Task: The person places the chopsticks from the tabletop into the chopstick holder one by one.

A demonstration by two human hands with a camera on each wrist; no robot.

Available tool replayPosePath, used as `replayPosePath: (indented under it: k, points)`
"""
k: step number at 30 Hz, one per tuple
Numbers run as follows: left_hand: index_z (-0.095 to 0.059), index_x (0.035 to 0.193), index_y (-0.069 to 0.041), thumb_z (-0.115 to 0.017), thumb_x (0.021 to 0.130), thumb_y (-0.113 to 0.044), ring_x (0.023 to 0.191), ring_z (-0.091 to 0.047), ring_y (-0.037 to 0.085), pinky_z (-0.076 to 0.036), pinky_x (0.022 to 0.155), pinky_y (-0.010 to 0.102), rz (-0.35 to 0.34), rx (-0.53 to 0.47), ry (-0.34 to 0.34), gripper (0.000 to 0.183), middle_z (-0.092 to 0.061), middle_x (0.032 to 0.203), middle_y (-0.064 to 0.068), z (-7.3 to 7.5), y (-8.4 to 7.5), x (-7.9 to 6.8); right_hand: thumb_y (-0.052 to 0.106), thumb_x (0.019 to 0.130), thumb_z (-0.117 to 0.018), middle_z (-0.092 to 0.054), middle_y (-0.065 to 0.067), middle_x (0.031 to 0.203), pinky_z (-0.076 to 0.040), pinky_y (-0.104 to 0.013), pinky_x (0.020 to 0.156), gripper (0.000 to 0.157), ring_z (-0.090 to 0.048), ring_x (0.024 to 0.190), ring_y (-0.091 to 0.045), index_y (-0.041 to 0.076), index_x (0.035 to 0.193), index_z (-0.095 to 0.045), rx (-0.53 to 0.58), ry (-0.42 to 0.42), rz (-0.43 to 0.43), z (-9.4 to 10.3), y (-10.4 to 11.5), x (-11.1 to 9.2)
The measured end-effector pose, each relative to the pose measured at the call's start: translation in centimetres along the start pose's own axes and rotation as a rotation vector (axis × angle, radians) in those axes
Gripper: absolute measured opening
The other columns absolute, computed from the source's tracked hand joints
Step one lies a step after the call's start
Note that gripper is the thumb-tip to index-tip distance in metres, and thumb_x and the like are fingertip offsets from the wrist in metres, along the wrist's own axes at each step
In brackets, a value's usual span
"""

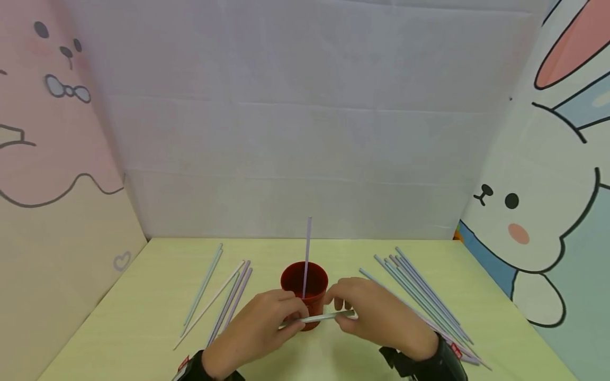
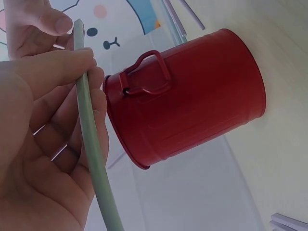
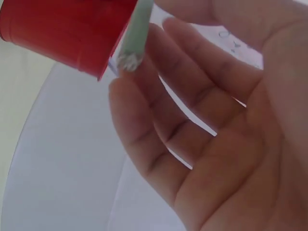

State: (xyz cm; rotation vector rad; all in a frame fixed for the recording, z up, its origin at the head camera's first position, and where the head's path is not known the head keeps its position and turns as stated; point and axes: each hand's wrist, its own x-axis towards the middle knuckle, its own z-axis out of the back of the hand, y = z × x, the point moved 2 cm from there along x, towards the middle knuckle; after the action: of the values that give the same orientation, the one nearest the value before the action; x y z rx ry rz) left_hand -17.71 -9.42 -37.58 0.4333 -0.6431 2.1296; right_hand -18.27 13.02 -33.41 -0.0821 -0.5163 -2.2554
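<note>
My left hand (image 1: pixel 267 320) pinches a thin, pale green stick (image 2: pixel 96 159) between thumb and fingers. The stick lies almost level in front of a red metal bucket (image 1: pixel 314 305). At its other end is my right hand (image 1: pixel 371 312), with loosely bent fingers and the thumb beside the stick. In the right wrist view the stick's rough whitish tip (image 3: pixel 130 61) shows close by my fingertips. Upright in the bucket leans a lilac stick (image 1: pixel 307 243). A small red loop handle (image 2: pixel 149 74) is fixed to the bucket's side.
Left of the bucket lie several green, white and lilac sticks (image 1: pixel 202 291), spread in loose groups. A larger bundle of blue, green and lilac sticks (image 1: pixel 424 296) lies to the right, partly under my right forearm. A white wall sheet (image 1: pixel 286 143) stands behind the table (image 1: pixel 143 317).
</note>
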Motion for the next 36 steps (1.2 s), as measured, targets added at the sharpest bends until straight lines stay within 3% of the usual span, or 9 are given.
replayPosePath:
  k: [5,10,14,19,23,26,31,36]
  points:
    - [-0.064,0.091,-0.022,-0.074,0.084,-0.016,0.072,-0.05,0.0,-0.044,0.061,0.014,0.041,-0.013,-0.045,0.013,-0.054,0.08,-0.017,1.1,0.2,0.1,0.016,0.083,-0.073,-0.056,0.015,0.101,-0.052,-0.03,0.075,0.055,-0.056,0.088,-0.008,0.025,0.13,-0.047,0.139,-0.112,-0.012,1.0,-1.9,-0.2]
    - [-0.062,0.094,-0.024,-0.072,0.086,-0.016,0.07,-0.049,0.0,-0.045,0.058,0.016,0.07,-0.032,-0.16,0.015,-0.055,0.083,-0.019,1.6,0.5,0.4,0.006,0.082,-0.071,-0.053,0.008,0.12,-0.052,-0.039,0.084,0.071,-0.056,0.103,-0.013,0.026,0.139,-0.034,0.335,-0.185,-0.028,1.0,-3.9,0.0]
    - [-0.062,0.098,-0.026,-0.07,0.088,-0.018,0.07,-0.051,-0.001,-0.048,0.057,0.018,0.091,-0.115,-0.247,0.014,-0.056,0.084,-0.018,2.1,0.8,0.8,0.011,0.081,-0.075,-0.044,0.004,0.134,-0.046,-0.047,0.093,0.078,-0.049,0.117,-0.02,0.025,0.143,-0.029,0.455,-0.216,-0.077,-0.5,-4.7,0.8]
    - [-0.062,0.105,-0.024,-0.068,0.09,-0.021,0.074,-0.056,0.001,-0.051,0.06,0.024,0.125,-0.183,-0.374,0.016,-0.06,0.088,-0.015,3.9,0.8,1.8,0.032,0.076,-0.082,-0.036,0.005,0.142,-0.04,-0.047,0.099,0.089,-0.041,0.125,-0.021,0.025,0.145,-0.025,0.531,-0.24,-0.195,-3.7,-4.8,2.2]
    - [-0.063,0.104,-0.014,-0.07,0.087,-0.01,0.073,-0.059,0.005,-0.052,0.061,0.026,0.101,-0.222,-0.518,0.019,-0.064,0.086,-0.009,6.0,-0.2,3.3,0.035,0.073,-0.083,-0.035,0.002,0.144,-0.037,-0.05,0.101,0.094,-0.039,0.127,-0.026,0.021,0.145,-0.024,0.572,-0.275,-0.285,-5.8,-4.5,3.0]
    - [-0.063,0.104,-0.006,-0.068,0.086,-0.003,0.073,-0.06,0.01,-0.052,0.063,0.027,0.115,-0.257,-0.583,0.019,-0.065,0.085,-0.002,7.4,-1.0,4.4,0.032,0.073,-0.084,-0.034,-0.002,0.144,-0.036,-0.054,0.1,0.095,-0.038,0.128,-0.029,0.016,0.145,-0.024,0.622,-0.297,-0.32,-7.0,-4.3,3.5]
    - [-0.059,0.107,-0.002,-0.065,0.088,-0.001,0.077,-0.061,0.014,-0.053,0.072,0.029,0.198,-0.331,-0.623,0.019,-0.064,0.089,0.004,8.2,-1.5,5.9,0.029,0.074,-0.083,-0.037,-0.007,0.142,-0.039,-0.053,0.099,0.095,-0.038,0.126,-0.03,0.011,0.145,-0.023,0.683,-0.283,-0.35,-8.0,-3.6,4.0]
    - [-0.057,0.108,-0.001,-0.064,0.09,-0.002,0.08,-0.061,0.016,-0.053,0.074,0.031,0.219,-0.368,-0.631,0.019,-0.064,0.09,0.007,8.0,-0.8,6.9,0.021,0.076,-0.082,-0.044,-0.015,0.135,-0.042,-0.053,0.096,0.088,-0.041,0.122,-0.034,0.003,0.142,-0.026,0.725,-0.269,-0.332,-6.9,-1.7,4.0]
